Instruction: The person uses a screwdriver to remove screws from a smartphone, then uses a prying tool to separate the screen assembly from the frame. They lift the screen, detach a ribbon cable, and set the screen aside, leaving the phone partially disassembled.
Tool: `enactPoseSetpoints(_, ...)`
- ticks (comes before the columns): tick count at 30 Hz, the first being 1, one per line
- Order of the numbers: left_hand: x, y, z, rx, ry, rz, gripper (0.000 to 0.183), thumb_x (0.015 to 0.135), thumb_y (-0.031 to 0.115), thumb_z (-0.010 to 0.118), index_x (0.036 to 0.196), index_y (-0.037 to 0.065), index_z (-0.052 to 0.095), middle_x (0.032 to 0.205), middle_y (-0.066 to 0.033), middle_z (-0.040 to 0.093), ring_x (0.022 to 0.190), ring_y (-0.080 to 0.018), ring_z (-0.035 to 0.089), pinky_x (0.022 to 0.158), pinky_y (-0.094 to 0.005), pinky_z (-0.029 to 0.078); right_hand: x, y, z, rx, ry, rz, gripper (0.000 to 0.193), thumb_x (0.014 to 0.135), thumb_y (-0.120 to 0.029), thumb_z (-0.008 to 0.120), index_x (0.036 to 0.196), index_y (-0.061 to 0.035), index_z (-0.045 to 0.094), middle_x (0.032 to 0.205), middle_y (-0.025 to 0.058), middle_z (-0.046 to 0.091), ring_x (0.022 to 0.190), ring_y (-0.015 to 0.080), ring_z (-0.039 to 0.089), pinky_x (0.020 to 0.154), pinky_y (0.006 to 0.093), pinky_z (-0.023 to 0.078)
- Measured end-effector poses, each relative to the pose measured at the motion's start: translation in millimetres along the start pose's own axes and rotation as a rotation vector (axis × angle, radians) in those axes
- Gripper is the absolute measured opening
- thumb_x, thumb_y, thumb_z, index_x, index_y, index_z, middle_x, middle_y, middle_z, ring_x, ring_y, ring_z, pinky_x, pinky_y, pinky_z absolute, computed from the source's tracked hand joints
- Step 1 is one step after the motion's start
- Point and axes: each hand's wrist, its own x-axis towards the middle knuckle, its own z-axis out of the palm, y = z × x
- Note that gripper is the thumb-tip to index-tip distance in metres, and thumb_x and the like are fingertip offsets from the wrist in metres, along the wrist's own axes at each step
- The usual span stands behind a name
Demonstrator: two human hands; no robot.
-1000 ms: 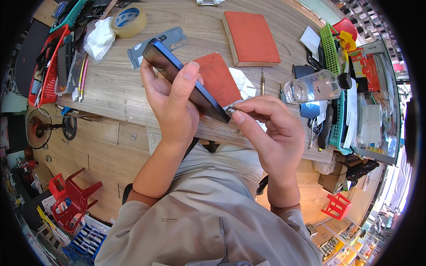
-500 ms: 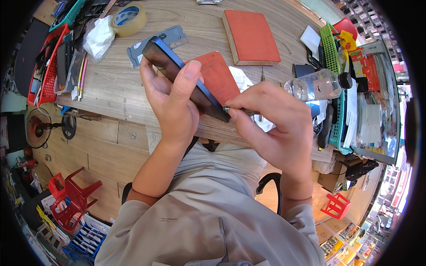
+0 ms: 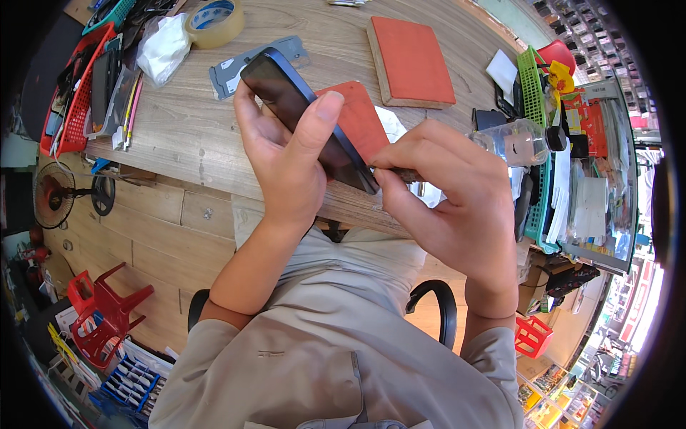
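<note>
My left hand [image 3: 291, 168] is wrapped round a smartphone [image 3: 280, 91] with a dark screen and a blue edge, its thumb along the near side. The phone is tilted over the table edge, its lower end toward my right hand [image 3: 461, 189]. That hand's thumb and forefinger pinch at the phone's lower end, closed on a slim dark tool [image 3: 409, 174]. Most of the tool is hidden, so its exact kind is unclear. Behind the phone lies a flat red pad [image 3: 359, 118], with white paper [image 3: 389, 125] beside it. A grey phone case [image 3: 226, 77] lies beyond the phone.
A thick red block [image 3: 412, 63] and a tape roll [image 3: 214, 23] lie farther back on the wooden table. Left are a white plastic-wrapped bundle [image 3: 164, 46] and a red basket [image 3: 73, 118]. At right, a clear bottle [image 3: 518, 143] lies near green baskets [image 3: 530, 86].
Both hands and the phone have shifted slightly right in the picture, and the view has moved a little. The grip on the phone and the pinch at its lower end stay much the same.
</note>
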Motion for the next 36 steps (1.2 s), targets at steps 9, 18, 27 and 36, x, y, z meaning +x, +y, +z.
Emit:
enactPoseSetpoints(9, -1, 2, 4, -0.005, -0.009, 0.011, 0.073, 0.1, 0.013, 0.083, 0.16, 0.002, 0.042, 0.107, -0.0069, 0.064, 0.084, -0.0195, 0.067, 0.084, -0.0381, 0.06, -1, -2, 2, -0.003, 0.022, 0.004, 0.019, 0.086, 0.011, 0.082, 0.102, 0.0023, 0.081, 0.092, 0.0099, 0.076, 0.08, 0.018, 0.075, 0.07, 0.0293, 0.059)
enactPoseSetpoints(18, 0, 2, 3, -0.007, -0.006, 0.019, 0.075, 0.1, 0.012, 0.083, 0.161, 0.003, 0.041, 0.105, -0.0069, 0.064, 0.086, -0.0184, 0.066, 0.084, -0.0379, 0.059, -17, -20, 16, -0.234, 0.052, -0.03, 0.025, 0.089, 0.009, 0.083, 0.112, 0.0007, 0.078, 0.099, 0.0126, 0.074, 0.08, 0.0282, 0.075, 0.068, 0.0373, 0.06)
enactPoseSetpoints(27, -1, -3, -1, -0.006, -0.003, 0.02, 0.079, 0.099, 0.01, 0.083, 0.164, 0.005, 0.037, 0.103, -0.0065, 0.066, 0.086, -0.0179, 0.066, 0.084, -0.0371, 0.059, -21, -26, 21, -0.358, 0.035, -0.018, 0.029, 0.091, 0.007, 0.082, 0.118, 0.0012, 0.076, 0.102, 0.0125, 0.072, 0.078, 0.0288, 0.075, 0.063, 0.0389, 0.059)
enactPoseSetpoints(36, -2, -2, -2, 0.012, 0.002, 0.016, 0.08, 0.099, 0.009, 0.082, 0.165, 0.005, 0.036, 0.104, -0.0074, 0.066, 0.087, -0.019, 0.067, 0.085, -0.0381, 0.059, -22, -26, 19, -0.343, 0.011, -0.017, 0.027, 0.093, 0.007, 0.081, 0.118, 0.0015, 0.076, 0.104, 0.0131, 0.072, 0.079, 0.029, 0.075, 0.063, 0.0389, 0.06)
